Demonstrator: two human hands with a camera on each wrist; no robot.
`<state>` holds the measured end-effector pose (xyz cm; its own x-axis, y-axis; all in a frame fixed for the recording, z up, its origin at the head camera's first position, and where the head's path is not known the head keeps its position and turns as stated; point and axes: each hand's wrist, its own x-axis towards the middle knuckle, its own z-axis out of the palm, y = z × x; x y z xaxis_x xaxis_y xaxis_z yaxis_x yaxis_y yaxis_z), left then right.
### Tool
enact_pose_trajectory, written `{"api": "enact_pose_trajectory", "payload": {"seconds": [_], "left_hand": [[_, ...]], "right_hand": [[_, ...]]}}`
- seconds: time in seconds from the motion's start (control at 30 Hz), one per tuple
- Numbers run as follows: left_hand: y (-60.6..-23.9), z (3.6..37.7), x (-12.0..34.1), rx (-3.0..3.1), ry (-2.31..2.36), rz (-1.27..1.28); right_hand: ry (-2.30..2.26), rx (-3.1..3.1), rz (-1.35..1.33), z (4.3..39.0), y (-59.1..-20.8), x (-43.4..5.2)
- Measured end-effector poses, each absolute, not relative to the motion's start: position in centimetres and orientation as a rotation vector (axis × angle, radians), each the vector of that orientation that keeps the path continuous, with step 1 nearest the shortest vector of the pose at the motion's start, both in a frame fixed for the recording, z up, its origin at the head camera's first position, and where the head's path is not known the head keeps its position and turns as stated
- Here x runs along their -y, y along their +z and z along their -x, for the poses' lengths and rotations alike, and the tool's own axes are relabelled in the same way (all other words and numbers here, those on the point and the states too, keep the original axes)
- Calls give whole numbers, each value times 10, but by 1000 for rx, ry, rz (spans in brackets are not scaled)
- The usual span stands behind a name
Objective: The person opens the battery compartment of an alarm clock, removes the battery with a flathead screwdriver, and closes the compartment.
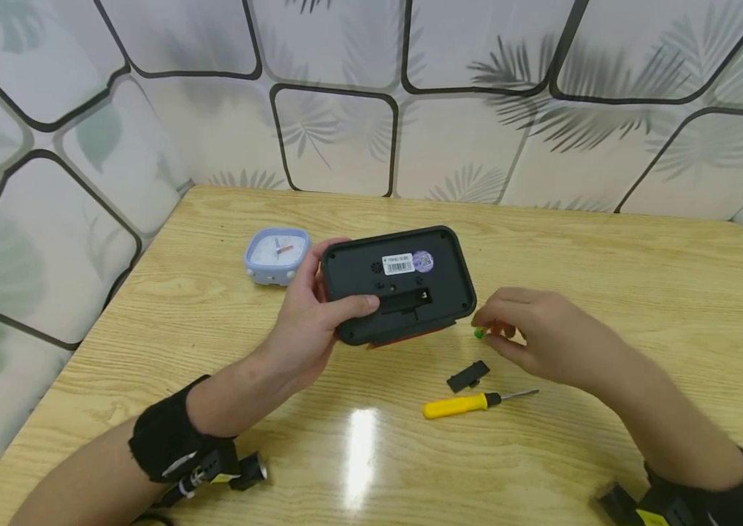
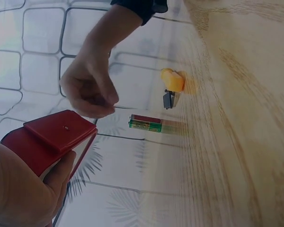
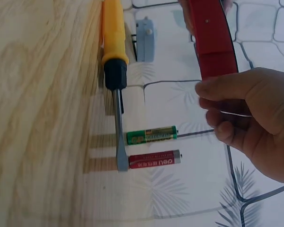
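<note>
Head view: left hand [image 1: 308, 314] grips a black-backed clock [image 1: 399, 283], tilted above the desk [image 1: 608, 292], thumb beside the open battery bay. Right hand [image 1: 542, 332] hovers just right of it, fingers loosely curled, grip narrow, a green object barely visible at the fingertips. Battery cover [image 1: 468, 376] and yellow screwdriver [image 1: 470, 403] lie near; a small blue clock [image 1: 277, 254] stands well apart. Right wrist view alone shows two batteries, green [image 3: 151, 135] and red [image 3: 154, 159], on the desk, untouched, and the clock's red front [image 3: 212, 38].

"deli" on the red battery [image 3: 154, 159] (faint)
</note>
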<state>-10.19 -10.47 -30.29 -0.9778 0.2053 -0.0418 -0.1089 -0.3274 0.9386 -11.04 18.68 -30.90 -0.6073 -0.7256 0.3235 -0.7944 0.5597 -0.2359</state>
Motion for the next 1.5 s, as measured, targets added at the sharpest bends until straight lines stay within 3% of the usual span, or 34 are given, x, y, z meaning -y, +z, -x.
{"api": "enact_pose_trajectory", "payload": {"seconds": [0.27, 0.8, 1.5], "left_hand": [[-302, 101, 105, -1693, 2409, -106], [-302, 101, 104, -1688, 2399, -122], [-304, 101, 104, -1685, 2381, -101]], "right_hand": [[514, 2797, -1473, 103, -312, -180], [400, 3060, -1471, 107, -333, -170], [323, 2768, -1501, 103, -332, -165]]}}
